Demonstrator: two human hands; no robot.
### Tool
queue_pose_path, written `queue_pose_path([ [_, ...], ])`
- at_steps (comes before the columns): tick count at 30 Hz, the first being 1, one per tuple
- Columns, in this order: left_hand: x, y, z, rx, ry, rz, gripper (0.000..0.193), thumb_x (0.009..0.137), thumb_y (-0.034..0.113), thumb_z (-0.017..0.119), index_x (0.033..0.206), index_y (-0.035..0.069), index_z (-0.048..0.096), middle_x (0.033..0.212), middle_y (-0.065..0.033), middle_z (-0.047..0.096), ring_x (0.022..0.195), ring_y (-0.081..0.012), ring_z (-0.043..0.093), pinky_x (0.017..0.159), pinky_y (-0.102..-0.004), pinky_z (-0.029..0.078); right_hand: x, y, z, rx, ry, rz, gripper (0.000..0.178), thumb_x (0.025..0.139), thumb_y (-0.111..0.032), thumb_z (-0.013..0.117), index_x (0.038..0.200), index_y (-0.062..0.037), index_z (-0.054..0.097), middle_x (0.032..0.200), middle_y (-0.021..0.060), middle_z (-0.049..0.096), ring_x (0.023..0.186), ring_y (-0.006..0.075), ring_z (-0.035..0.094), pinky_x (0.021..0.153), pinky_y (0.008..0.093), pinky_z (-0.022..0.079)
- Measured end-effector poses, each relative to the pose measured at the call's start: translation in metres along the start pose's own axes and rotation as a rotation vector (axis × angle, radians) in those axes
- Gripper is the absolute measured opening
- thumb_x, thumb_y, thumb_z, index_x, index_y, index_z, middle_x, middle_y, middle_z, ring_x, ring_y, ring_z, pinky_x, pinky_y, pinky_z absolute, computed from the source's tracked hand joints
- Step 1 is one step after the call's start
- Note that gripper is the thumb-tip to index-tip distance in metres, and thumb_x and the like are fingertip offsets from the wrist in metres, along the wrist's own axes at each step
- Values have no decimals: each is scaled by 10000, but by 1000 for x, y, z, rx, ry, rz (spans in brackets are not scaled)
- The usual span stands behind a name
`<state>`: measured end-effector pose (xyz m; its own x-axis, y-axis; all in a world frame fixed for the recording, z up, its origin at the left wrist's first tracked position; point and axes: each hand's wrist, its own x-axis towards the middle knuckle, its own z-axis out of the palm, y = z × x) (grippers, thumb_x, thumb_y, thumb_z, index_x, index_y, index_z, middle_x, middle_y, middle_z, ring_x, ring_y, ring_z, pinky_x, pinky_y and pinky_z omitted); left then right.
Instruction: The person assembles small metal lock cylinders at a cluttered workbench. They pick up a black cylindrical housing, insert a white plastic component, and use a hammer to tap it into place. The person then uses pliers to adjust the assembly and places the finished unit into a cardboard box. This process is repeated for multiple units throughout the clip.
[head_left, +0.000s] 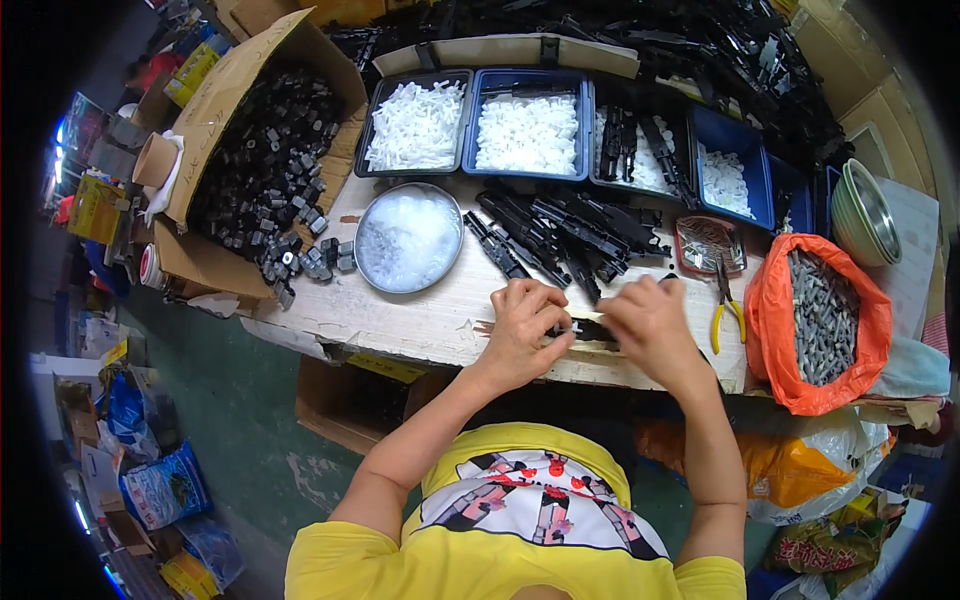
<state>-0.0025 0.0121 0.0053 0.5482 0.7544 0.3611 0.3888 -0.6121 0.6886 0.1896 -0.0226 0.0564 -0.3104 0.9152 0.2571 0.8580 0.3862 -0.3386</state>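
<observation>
A long black plastic part point(594, 332) lies at the front edge of the table, between my two hands. My left hand point(522, 336) is closed on its left end, thumb and fingers bent around it. Over the right end is my right hand point(648, 325), its fingers curled and smeared by motion, so their grip does not show. Just beyond the hands lies a pile of similar black plastic parts point(590, 228). Yellow-handled pliers point(728, 310) rest to the right of my right hand. A round metal tray point(409, 238) of small whitish translucent pieces sits to the left.
Bins of white plastic pieces point(527, 135) line the back. At left, a tipped cardboard box point(215, 130) spills black and grey parts. An orange bag point(770, 345) of grey metal pieces stands at right, near a red-rimmed container of small metal pins point(708, 243) and stacked bowls point(865, 215).
</observation>
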Motion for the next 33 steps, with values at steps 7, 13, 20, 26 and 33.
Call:
queue_pose_path([
  [7,3,6,5,26,7,-57,177,637,127,709,791,94,629,909,-13,529,938,-219,425,795,-382,271,-45,41,-54,-138,246,259,86,743,-59,634,823,-36,614,747,67,545,734,220,517,655,321,342],
  [13,0,3,4,117,-20,58,190,653,141,705,835,120,655,929,-30,534,949,-222,441,802,-381,276,-143,137,-125,-449,268,770,182,788,-128,587,952,-51,602,952,105,572,912,282,535,789,481,382],
  [20,10,-9,-7,89,-62,146,168,695,188,681,845,121,647,924,-42,515,928,-230,436,772,-398,289,-173,163,-113,-534,-25,1109,367,777,-216,597,1115,-86,535,1144,100,495,1094,301,455,858,507,357],
  [26,99,-76,-78,464,352,-89,156,693,185,675,809,83,653,808,-80,594,806,-270,507,728,-406,370,-176,169,-107,-427,29,1054,357,752,-173,607,1077,-42,544,1052,116,553,1020,300,506,854,429,380],
  [33,170,-158,-99,735,253,-389,146,668,112,612,781,36,665,785,-170,636,801,-345,591,709,-429,456,-176,175,-106,-299,213,971,231,720,-68,627,940,-2,603,903,130,610,886,282,569,786,361,424],
])
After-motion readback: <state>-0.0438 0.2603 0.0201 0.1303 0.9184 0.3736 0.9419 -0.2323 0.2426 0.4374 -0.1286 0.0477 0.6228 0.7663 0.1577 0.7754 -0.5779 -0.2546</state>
